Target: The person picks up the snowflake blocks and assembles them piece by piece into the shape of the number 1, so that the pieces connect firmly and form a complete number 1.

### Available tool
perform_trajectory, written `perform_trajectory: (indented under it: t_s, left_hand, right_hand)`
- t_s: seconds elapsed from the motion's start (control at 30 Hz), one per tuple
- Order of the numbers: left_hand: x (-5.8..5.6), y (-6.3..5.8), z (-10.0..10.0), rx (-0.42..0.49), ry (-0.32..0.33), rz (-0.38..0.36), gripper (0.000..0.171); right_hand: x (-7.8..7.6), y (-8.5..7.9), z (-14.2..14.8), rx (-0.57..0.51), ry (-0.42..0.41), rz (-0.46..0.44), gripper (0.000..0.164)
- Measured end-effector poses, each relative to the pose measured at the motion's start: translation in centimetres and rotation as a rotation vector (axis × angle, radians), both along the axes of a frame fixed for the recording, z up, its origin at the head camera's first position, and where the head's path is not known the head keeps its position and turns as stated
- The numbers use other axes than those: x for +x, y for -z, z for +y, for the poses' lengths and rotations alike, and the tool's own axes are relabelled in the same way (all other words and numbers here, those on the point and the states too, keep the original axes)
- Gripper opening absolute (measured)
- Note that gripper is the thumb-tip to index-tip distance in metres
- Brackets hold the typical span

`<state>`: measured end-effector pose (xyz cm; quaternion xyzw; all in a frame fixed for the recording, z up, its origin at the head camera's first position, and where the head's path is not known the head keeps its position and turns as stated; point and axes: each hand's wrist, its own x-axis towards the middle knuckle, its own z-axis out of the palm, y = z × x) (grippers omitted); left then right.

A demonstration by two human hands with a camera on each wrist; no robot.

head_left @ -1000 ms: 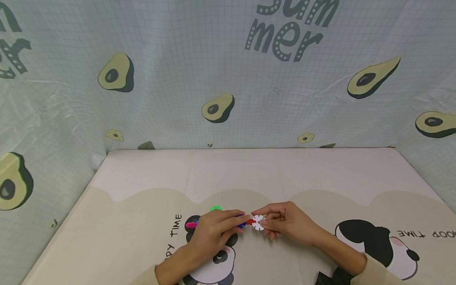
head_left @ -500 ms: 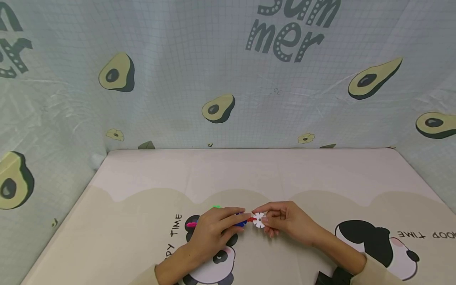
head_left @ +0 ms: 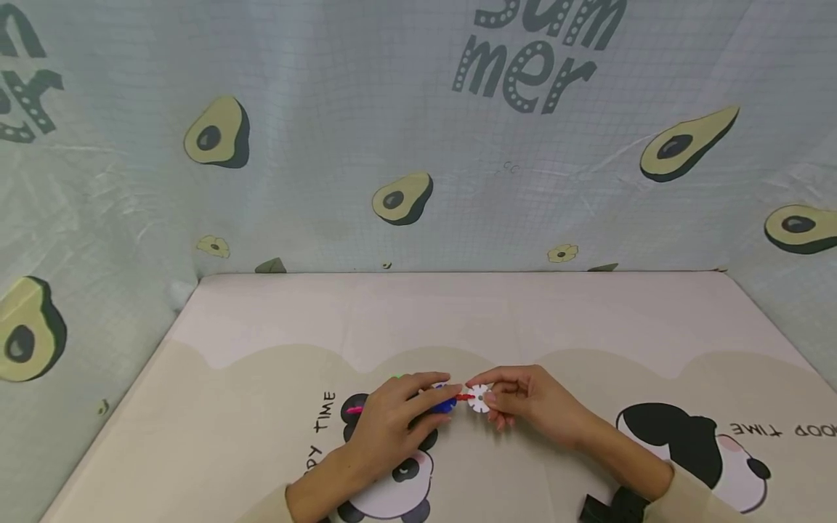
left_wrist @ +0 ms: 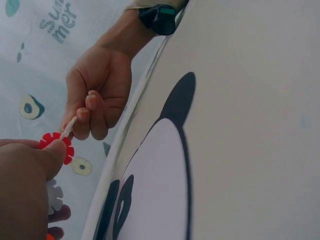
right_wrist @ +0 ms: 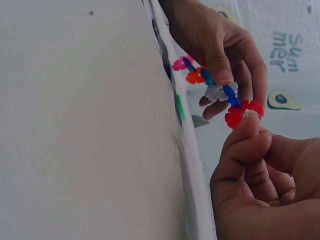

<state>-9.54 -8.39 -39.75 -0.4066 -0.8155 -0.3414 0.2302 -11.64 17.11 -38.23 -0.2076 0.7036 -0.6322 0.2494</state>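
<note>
Compared with 1 second back, both hands have drifted a touch up the frame and closer together, so the white disc (head_left: 479, 398) now sits right against the red disc (head_left: 463, 397), and the green piece that poked out above the left hand is almost hidden.

The left hand (head_left: 392, 421) sits at the lower middle of the head view, fingers curled round a chain of discs (right_wrist: 207, 82): pink, orange, white and blue ones joined in a row, with the red one at its end, pinched under the fingertips (right_wrist: 221, 75). The right hand (head_left: 532, 407) is just to its right, thumb and forefinger pinching the white disc by its edge, other fingers tucked in. All of it hovers just over the mat (head_left: 458, 319), above a panda print (head_left: 392, 479).

Writing: "Summer" split across 2 lines on the backdrop (head_left: 536, 58) at the top, "TIME" (head_left: 323, 414) on the mat left of the hands, and mirrored "TIME" lettering (head_left: 758, 430) at the right edge.
</note>
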Motion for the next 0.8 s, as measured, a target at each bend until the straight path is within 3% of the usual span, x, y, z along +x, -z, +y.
perform_trajectory:
  t_s: [0.23,0.53,0.63,0.8]
  left_hand:
    - [0.0,-1.1,-0.3,-0.06,-0.021,-0.041,0.054]
    - [-0.5,-3.1,-2.0,-0.123,-0.07,-0.145,0.047]
    - [-1.0,-3.8,-3.1,-0.132,-0.073,-0.224,0.04]
    - [-2.0,-4.6,-4.7,-0.114,-0.011,-0.492,0.031]
  right_hand:
    - [-0.4,-0.4,0.5,0.019,0.036,-0.014,0.033]
    - [-1.0,-0.9,1.5,0.039,0.062,0.0,0.035]
    - [-1.1,-1.2,1.8,0.046,0.077,-0.007,0.036]
    - [-1.4,-1.6,2.5,0.029,0.088,-0.007,0.038]
